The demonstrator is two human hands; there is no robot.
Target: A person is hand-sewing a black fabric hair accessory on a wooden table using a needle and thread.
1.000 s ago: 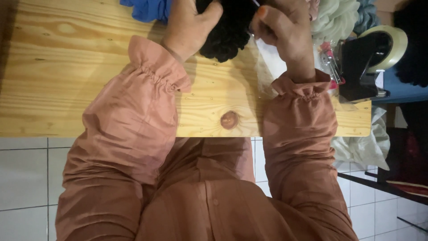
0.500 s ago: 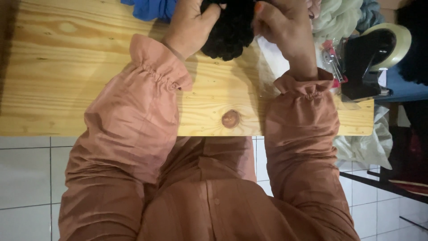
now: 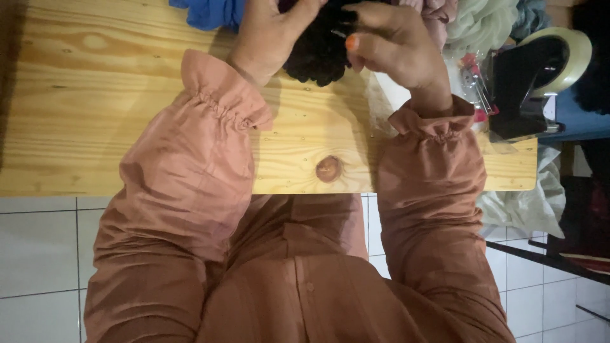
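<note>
Black ruffled fabric [image 3: 318, 54] gripped by both hands.

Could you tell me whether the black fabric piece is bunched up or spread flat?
Bunched up: the black fabric piece forms a ruffled clump between the left hand and right hand.

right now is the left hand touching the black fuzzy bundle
Touching. The head view shows the left hand with fingers curled over the top edge of the black fuzzy bundle, no gap between them. The right hand pinches it from the other side.
</note>
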